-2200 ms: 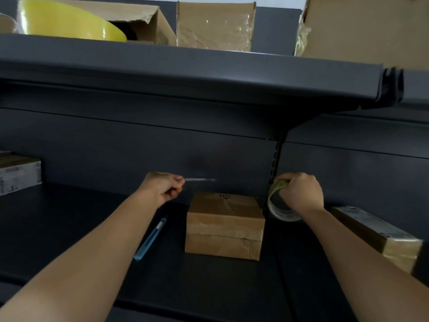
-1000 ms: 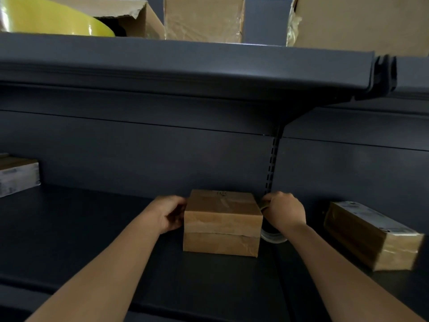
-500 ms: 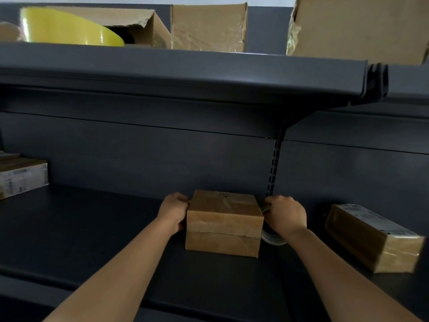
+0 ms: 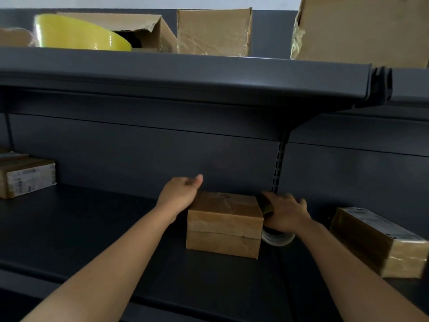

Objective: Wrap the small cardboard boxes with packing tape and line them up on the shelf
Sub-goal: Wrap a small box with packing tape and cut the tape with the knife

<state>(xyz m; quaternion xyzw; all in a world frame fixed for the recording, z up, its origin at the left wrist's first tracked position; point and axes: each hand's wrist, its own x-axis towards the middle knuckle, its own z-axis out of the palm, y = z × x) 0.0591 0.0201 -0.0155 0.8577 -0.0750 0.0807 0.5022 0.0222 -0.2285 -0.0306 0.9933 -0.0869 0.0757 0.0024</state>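
Small cardboard box [image 4: 224,224] sits low in the centre of the head view, on the dark lower shelf [image 4: 92,231], in the same spot as half a second ago. What has changed is the left hand [image 4: 180,194]. It was pressed flat against the box's left face and has now come up off it to the box's upper left corner, fingers loose and extended, thumb pointing up and right, holding nothing. Whether its lower edge brushes the box I cannot tell. That lift suggests the tape end is judged stuck down on that side, so the strip can now be carried on round the box. The right hand [image 4: 285,214] stays at the box's right face, lying over the top of the tape roll [image 4: 277,239], which stands on edge against the box. It is motion-blurred, fingers seemingly somewhat spread, and I cannot tell if it grips the roll. Another box [image 4: 380,240] lies at the right, one more [image 4: 25,177] at the far left.
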